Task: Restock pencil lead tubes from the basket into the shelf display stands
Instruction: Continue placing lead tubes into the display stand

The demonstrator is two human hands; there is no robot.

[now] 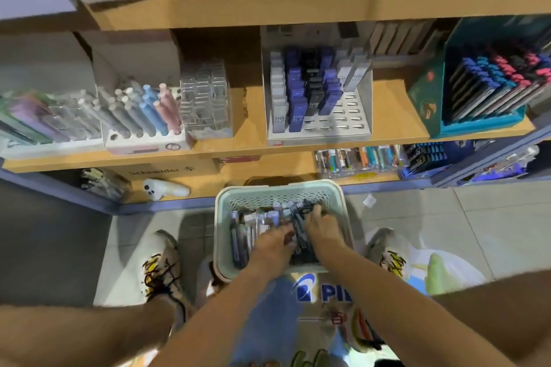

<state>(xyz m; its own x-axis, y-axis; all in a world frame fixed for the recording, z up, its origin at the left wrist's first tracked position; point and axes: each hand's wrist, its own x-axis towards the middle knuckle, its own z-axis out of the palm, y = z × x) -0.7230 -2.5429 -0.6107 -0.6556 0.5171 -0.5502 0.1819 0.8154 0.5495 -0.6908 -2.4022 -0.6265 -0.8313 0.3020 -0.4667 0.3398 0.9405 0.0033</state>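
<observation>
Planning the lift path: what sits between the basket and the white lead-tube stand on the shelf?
In the head view, the lowest shelf board and the middle shelf's front edge lie between the basket and the stand.

A pale perforated plastic basket (281,189) is set on the floor, near a white slotted cardboard display stand (319,135) on the wooden shelf (390,116).

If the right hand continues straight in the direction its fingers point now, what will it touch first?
Most likely the far wall of the basket. The right hand lies among the lead tubes with its fingers pointing toward that wall, though depth is hard to judge here.
</observation>
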